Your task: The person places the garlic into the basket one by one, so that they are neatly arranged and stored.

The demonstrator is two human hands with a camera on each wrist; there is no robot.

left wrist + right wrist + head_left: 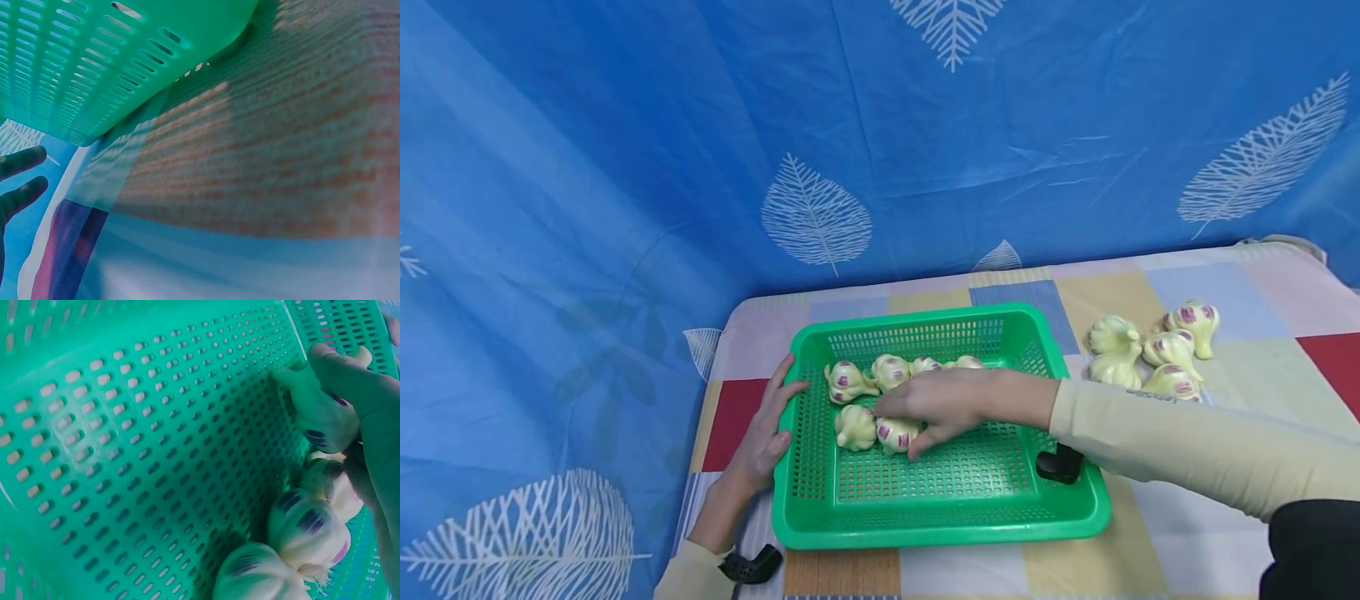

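Observation:
A green plastic basket (940, 533) with slotted walls holds several garlic bulbs, pale with purple streaks. Inside it, my right hand (947, 404) grips one garlic bulb (897, 434) between thumb and fingers; the right wrist view shows the thumb across this bulb (325, 412). Just left of it lies another bulb (855, 428). Behind them a row of bulbs (847, 380) runs along the back, partly covered by my right hand. My left hand (763, 433) rests on the basket's left rim, fingers extended; in the left wrist view only two fingertips (25, 181) show beside the basket.
Right of the basket, a cluster of several more garlic bulbs (1172, 346) lies on the patchwork-patterned tablecloth (1247, 383). A blue curtain (925, 167) with white leaf prints hangs behind and to the left of the table.

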